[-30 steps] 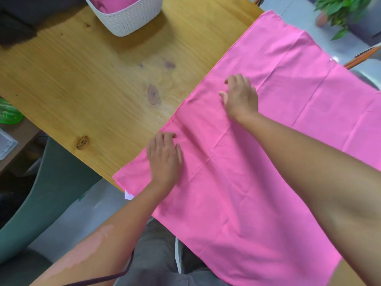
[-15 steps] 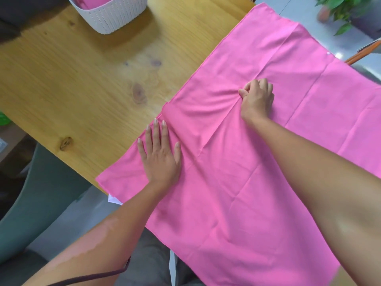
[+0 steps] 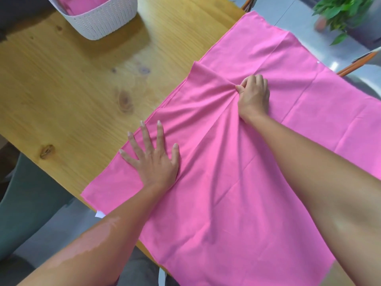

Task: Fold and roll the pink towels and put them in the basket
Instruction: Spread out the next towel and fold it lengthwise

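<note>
The left hand [image 3: 153,159] lies flat on the pink towel [image 3: 237,182] with its fingers straight and spread, the palm pressing the cloth to the wooden table [image 3: 86,96] near the towel's left edge, just left of the frame's centre. The right hand [image 3: 254,96], right of centre and higher in the frame, pinches a gather of the same towel between thumb and curled fingers; creases fan out from the pinch toward the left edge, where a small flap of cloth stands folded over.

At the far left, along the lower edge of the frame, a grey-green chair [image 3: 22,195] shows beside the table. In the upper left, a white woven basket [image 3: 103,19] stands on the table, cut off by the top of the frame, with pink cloth [image 3: 84,4] visible inside it. The table's bare wood fills the upper left and centre left, well apart from the hands.

The towel is spread open across the table from the lower centre to the upper right, its near portion hanging over the table edge toward the person. At the upper right a green potted plant [image 3: 340,13] stands on the floor, and an orange chair frame [image 3: 358,62] pokes out beyond the towel's far edge.
</note>
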{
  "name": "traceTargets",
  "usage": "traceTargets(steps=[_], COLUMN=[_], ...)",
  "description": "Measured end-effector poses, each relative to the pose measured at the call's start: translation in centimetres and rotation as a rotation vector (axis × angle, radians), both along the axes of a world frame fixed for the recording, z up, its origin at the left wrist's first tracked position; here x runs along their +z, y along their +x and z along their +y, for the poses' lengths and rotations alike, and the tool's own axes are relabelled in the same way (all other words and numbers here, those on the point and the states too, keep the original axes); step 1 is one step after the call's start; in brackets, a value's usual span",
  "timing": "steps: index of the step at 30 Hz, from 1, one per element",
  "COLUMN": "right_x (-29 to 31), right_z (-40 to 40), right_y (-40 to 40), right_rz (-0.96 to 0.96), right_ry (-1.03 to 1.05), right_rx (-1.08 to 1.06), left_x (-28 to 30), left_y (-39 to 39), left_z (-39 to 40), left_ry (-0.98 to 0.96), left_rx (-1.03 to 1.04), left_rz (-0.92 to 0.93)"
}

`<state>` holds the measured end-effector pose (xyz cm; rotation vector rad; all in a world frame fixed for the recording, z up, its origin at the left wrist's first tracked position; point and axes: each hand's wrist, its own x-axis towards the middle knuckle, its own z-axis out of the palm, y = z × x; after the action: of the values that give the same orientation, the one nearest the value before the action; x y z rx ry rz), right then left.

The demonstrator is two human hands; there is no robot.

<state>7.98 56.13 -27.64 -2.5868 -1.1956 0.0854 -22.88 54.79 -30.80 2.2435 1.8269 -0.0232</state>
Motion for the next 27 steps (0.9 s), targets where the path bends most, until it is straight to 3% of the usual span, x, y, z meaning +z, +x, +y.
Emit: traceTargets(steps=[5, 11, 16, 21, 27], right_x=[0.1, 0.4, -0.3, -0.5, 0.4], right_z=[-2.4, -3.4, -1.9, -1.3, -0.6], right_y=[1.9, 6.1, 7.5, 8.2, 9.6], right_rz=[0.009, 0.041, 0.086, 0.038, -0.011], right_ry=[0.059, -0.021, -0.028, 0.03, 0.075], right_rx=[-0.069, -0.18, -0.204, -0.211, -0.206], left_x=[0.8, 1.8, 1.4, 1.3, 2.2], left_y=[0.1, 5.2, 9.8, 9.8, 11.3], left_z=[0.4, 4.4, 7.6, 8.5, 9.1], left_ry=[-0.023, 0.041, 0.047, 0.037, -0.045], left_rx=[-0.002, -0.306, -0.442, -0.458, -0.304], left_rz=[-0.039, -0.206, -0.152, -0.167, -0.275])
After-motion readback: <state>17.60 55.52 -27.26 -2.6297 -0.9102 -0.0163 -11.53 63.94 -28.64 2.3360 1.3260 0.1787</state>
